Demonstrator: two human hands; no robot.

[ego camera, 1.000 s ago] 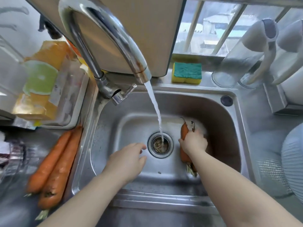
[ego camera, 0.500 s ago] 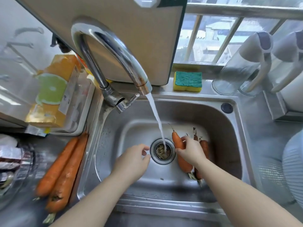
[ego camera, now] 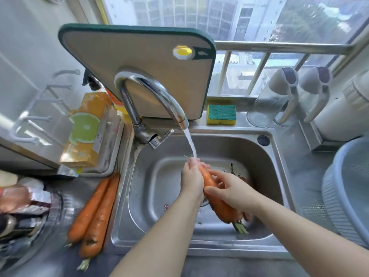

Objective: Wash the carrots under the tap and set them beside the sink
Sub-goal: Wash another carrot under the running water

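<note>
An orange carrot [ego camera: 216, 200] is held over the steel sink [ego camera: 159, 188] with its thin tip under the stream from the tap [ego camera: 153, 92]. My left hand [ego camera: 192, 178] wraps the carrot's upper part. My right hand [ego camera: 231, 191] grips its middle from the right. More carrots lie on the sink floor behind my right hand, mostly hidden, with a green stalk end [ego camera: 240, 227] showing. Two carrots [ego camera: 95, 212] lie side by side on the counter left of the sink.
A cutting board [ego camera: 139, 62] leans behind the tap. A sponge [ego camera: 221, 114] sits on the back ledge. A juice carton [ego camera: 85, 130] stands in a tray at left. A glass bowl [ego camera: 22, 216] is at the left edge, a blue colander [ego camera: 347, 188] at right.
My right hand has lifted a carrot from the sink floor up into the water stream. My left hand moved from above the drain and closed on the carrot's upper part.
</note>
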